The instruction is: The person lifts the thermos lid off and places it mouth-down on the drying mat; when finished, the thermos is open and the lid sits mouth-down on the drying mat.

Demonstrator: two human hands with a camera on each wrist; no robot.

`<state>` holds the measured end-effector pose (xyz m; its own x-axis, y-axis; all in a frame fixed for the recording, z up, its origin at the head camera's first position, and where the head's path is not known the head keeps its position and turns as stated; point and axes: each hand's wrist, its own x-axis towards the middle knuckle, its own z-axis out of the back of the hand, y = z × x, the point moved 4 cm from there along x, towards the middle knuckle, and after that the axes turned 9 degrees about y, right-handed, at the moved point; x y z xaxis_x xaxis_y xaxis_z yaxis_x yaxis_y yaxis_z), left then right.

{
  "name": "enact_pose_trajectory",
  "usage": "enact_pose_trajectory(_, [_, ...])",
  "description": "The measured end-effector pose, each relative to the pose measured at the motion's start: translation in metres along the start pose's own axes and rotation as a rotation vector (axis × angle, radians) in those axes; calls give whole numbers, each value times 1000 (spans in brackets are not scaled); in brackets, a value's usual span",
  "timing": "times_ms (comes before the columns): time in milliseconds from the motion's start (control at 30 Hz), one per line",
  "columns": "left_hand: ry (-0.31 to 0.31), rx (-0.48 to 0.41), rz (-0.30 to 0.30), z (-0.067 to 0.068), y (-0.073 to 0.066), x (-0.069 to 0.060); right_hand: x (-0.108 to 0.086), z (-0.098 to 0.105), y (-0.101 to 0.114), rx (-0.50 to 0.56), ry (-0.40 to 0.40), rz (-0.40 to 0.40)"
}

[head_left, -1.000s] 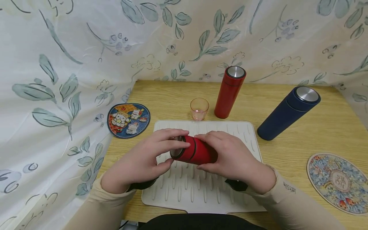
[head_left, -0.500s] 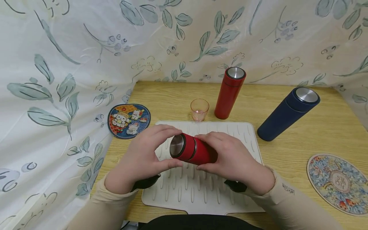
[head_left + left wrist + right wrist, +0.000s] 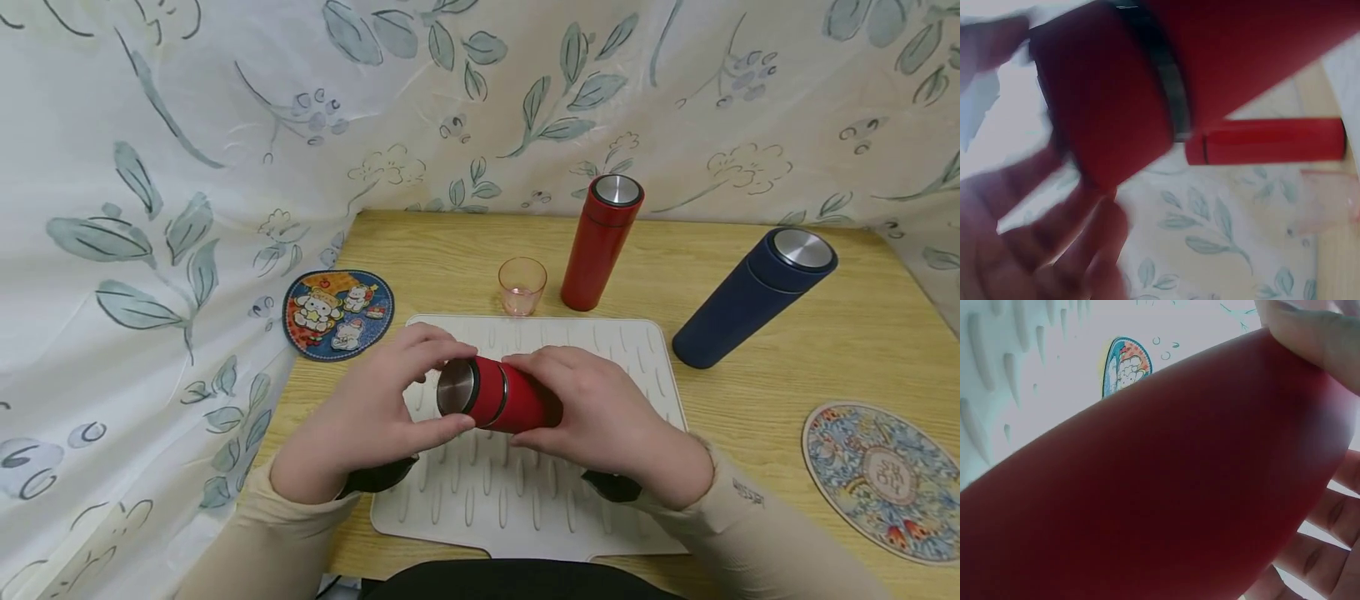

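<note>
A red thermos (image 3: 528,400) with a steel-topped lid (image 3: 489,390) is tilted over the white mat, its lid towards the left. My right hand (image 3: 600,408) grips the body, thumb on the near side and fingers on the far side. At the lid's rim my left hand (image 3: 382,404) holds on with thumb and fingertips. A shiny ring shows between lid and body. In the left wrist view the lid (image 3: 1104,100) fills the upper left, with the left fingers (image 3: 1079,219) at its edge. The red body (image 3: 1166,469) covers much of the right wrist view.
A white ridged mat (image 3: 487,508) lies beneath the hands. Behind it stand a pink clear cup (image 3: 522,287) and another red thermos (image 3: 602,246). A navy thermos (image 3: 750,300) stands to the right. A cartoon coaster (image 3: 337,315) and a floral coaster (image 3: 885,479) lie at the sides.
My left fingers lay across the lid, drew back to its rim, and now hold it there. A shiny ring has appeared at the joint. The thermos has shifted slightly left.
</note>
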<state>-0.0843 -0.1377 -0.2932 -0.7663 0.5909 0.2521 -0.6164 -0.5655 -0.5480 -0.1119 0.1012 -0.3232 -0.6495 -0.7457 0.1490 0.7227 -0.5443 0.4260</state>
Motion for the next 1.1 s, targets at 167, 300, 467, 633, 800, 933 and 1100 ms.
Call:
enact_pose_trajectory(167, [-107,146,19,-1,3,0,2,1,2,-3,-18,0])
enact_pose_trajectory(300, [16,8,-99,-2,2,-5,3,3,0,-11,-42,-9])
enact_pose_trajectory(467, [150,-62,-166,-4,-1,-7,3,4,-2,-24,-41,-21])
enact_pose_trajectory(633, [110,-31,-175,-1,-1,-6,4,1,-1,-19,-9,-27])
enact_pose_trajectory(800, [115,-49,-106,3,1,-5,5,-1,0,-19,15,-13])
enact_pose_trajectory(933, [98,-53,-1,5,5,-3,5,-1,1,-20,23,0])
enact_pose_trajectory(1100, [35,58,127,2,9,1,6,0,2,-9,42,-9])
